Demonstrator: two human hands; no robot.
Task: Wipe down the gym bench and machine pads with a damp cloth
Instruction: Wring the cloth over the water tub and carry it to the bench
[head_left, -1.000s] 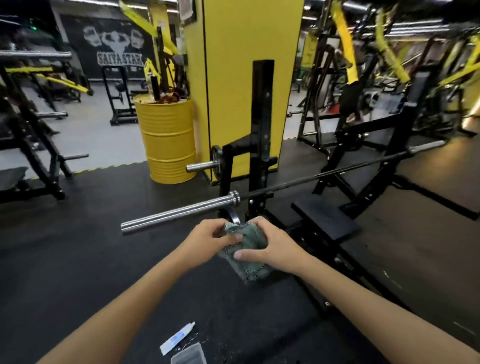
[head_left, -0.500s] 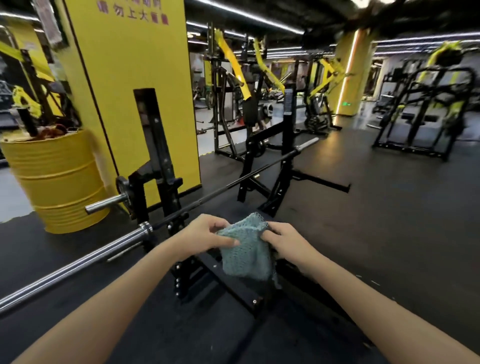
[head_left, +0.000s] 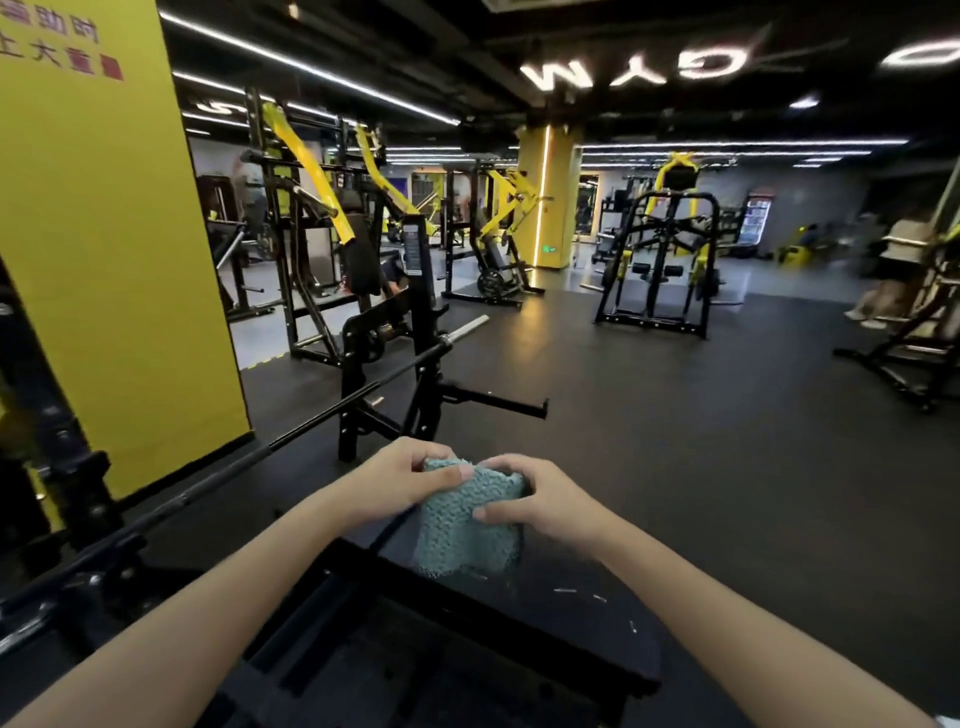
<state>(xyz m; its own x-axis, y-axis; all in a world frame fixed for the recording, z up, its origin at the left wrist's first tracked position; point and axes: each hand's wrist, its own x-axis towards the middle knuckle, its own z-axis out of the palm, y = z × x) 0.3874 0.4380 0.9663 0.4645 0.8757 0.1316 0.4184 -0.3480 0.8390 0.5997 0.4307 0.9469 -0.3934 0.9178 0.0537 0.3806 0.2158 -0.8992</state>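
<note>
Black rubber flooring (head_left: 701, 441) fills most of the frame, spreading from the centre to the far right under strip lights. On the left stands a tall yellow wall (head_left: 104, 260) with red characters at its upper left corner. Behind it, across the middle of the frame, we see rows of black and yellow machines (head_left: 311, 208), and a black rack machine (head_left: 654, 270) stands alone at centre right. At the right edge there are blurred people (head_left: 893, 260).

A long barbell (head_left: 363, 393) runs from the lower left up toward the centre, resting on black uprights. Below it, in the lower centre, lies the black bench (head_left: 545, 649), its pad marked with a few pale flecks.

We hold the teal cloth (head_left: 467, 525) with both hands, in the middle of the frame above the far end of the bench. Its lower edge hangs down close to the pad; we cannot tell whether it touches.

Our left hand (head_left: 395, 478) grips the upper left edge of the cloth, fingers (head_left: 431, 460) curled over the top. Our right hand (head_left: 540, 499) pinches the right side, thumb on the front and fingers wrapped over the top corner.
</note>
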